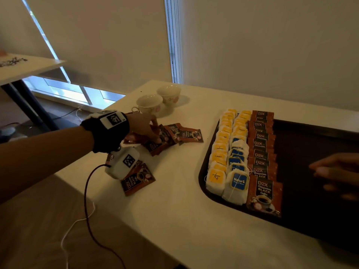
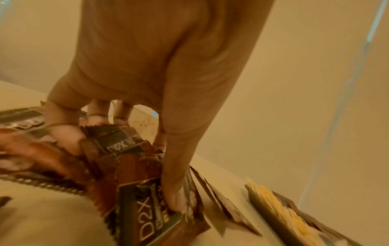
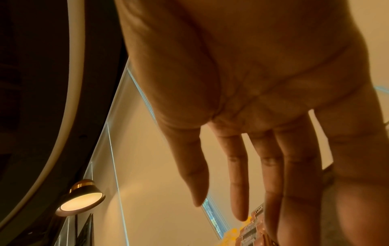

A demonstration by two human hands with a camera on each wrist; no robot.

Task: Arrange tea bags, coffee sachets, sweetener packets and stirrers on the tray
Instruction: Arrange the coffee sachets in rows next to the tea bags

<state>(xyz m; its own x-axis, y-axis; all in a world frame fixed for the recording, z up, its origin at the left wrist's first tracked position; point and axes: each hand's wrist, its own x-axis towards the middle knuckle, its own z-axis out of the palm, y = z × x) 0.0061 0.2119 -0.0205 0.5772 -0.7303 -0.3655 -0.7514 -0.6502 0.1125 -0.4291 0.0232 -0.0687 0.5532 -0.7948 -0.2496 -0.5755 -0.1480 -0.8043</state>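
At the centre left of the head view, your left hand [image 1: 142,126] reaches down onto the loose pile of coffee sachets [image 1: 171,135] on the white table [image 1: 174,220]. In the left wrist view your thumb [image 2: 176,196] presses on a D2X sachet [image 2: 153,221] and the other fingers [image 2: 65,131] curl into the heap, so the hand is closing on sachets; you cannot tell how many it has. More sachets [image 1: 138,179] lie lower in the frame, under your wrist camera [image 1: 122,162]. At the right, the dark tray [image 1: 310,200] carries a column of yellow-tagged tea bags [image 1: 219,150], beside it a column of yellow- and blue-tagged tea bags [image 1: 238,162], then a column of coffee sachets [image 1: 262,152]. Your right hand [image 1: 336,171] hovers over the bare part of the tray, fingers straight, slightly spread and holding nothing. Two cups [image 1: 159,100] stand at the table's far end.
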